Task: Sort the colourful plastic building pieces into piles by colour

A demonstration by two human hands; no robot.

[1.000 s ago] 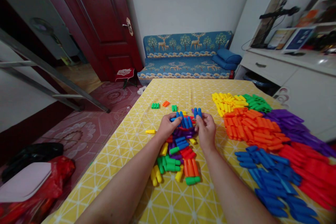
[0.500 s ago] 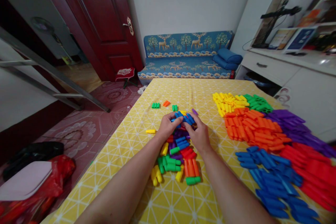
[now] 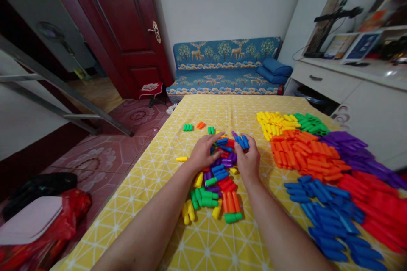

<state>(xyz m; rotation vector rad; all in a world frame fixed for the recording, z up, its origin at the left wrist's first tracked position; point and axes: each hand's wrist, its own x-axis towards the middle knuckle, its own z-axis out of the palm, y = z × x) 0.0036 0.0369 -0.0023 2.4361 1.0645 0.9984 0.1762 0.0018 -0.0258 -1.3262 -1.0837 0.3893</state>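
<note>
Several blue pieces (image 3: 242,142) are held between the thumb and fingers of my right hand (image 3: 249,159), just above the mixed pile. My left hand (image 3: 203,151) is over the left side of that pile with thumb and fingers apart, close to loose blue pieces (image 3: 222,141). Below the hands lie purple pieces (image 3: 229,160), red pieces (image 3: 227,184), green pieces (image 3: 205,197) and orange pieces (image 3: 231,202). A single yellow piece (image 3: 182,159) rests left of my left hand.
Sorted piles lie on the right of the yellow table (image 3: 152,203): yellow (image 3: 275,124), green (image 3: 311,123), orange (image 3: 305,152), purple (image 3: 346,146), red (image 3: 378,207) and blue (image 3: 330,220). Small green (image 3: 188,128) and orange (image 3: 201,125) groups sit beyond my left hand.
My hands have moved apart. The right moved slightly right with blue pieces in it, while the left opened over the pile, showing more red and purple pieces between them.
</note>
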